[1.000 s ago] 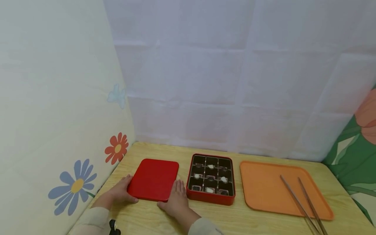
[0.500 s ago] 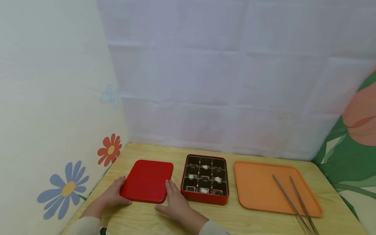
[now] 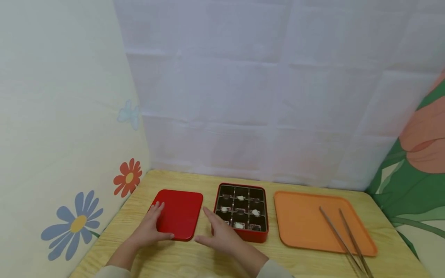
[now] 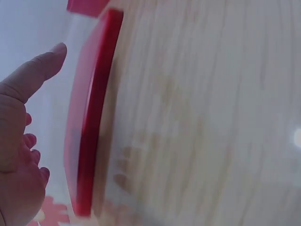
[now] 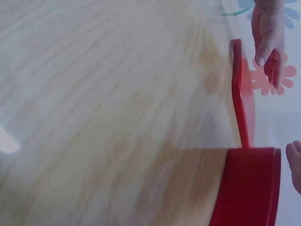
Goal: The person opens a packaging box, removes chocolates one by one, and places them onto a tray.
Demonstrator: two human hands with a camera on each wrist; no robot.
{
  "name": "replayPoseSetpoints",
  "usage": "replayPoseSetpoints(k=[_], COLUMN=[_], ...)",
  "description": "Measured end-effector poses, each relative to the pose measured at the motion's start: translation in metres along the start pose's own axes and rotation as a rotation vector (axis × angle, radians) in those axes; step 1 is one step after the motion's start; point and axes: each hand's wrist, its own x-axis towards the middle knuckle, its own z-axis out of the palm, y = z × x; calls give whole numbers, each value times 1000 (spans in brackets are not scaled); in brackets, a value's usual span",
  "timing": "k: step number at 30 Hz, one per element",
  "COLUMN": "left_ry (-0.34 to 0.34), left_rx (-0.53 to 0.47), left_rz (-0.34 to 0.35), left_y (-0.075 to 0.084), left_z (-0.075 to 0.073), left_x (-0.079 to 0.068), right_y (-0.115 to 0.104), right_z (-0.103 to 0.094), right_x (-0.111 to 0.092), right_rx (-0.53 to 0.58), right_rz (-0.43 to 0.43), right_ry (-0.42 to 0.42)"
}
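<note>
A flat red lid (image 3: 184, 212) lies on the wooden table. Over its near left corner hovers my left hand (image 3: 149, 229), fingers extended and thumb spread; the left wrist view shows a gap between hand and lid (image 4: 89, 117). My right hand (image 3: 222, 235) is held above the space between the lid and an uncovered red box (image 3: 255, 236), its fingers straight and holding nothing. That hand hides the box's near left corner. Black dividers split the box into compartments, with small dark and white pieces in them. Only fingertips of the right hand show in the right wrist view.
An orange tray (image 3: 302, 220) lies right of the box. Long metal tongs (image 3: 351, 237) rest across it and reach past its near edge. A white cloth (image 3: 208, 96) hangs behind the table, with flower-printed cloths at both sides.
Both hands have come off the lid's edges. The left hand has shifted right over the lid's corner, and the right hand has moved right, toward the box. The head view has turned slightly right.
</note>
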Motion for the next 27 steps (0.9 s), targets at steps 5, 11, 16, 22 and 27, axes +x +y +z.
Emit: replayPoseSetpoints(k=[5, 11, 16, 22, 27], left_ry=[-5, -41, -56, -62, -57], left_rx=[-40, -145, -222, -284, -339], left_rz=[57, 114, 153, 184, 156], left_y=[33, 64, 80, 91, 95], left_z=[16, 43, 64, 86, 101], left_x=[9, 21, 28, 35, 41], right_y=[6, 14, 23, 36, 49], right_z=[-15, -33, -48, -61, -70], right_x=[-6, -15, -24, -34, -43], right_rx=[-16, -20, -34, -69, -82], right_rz=[-28, -20, -18, -19, 13], right_ry=[28, 62, 94, 155, 219])
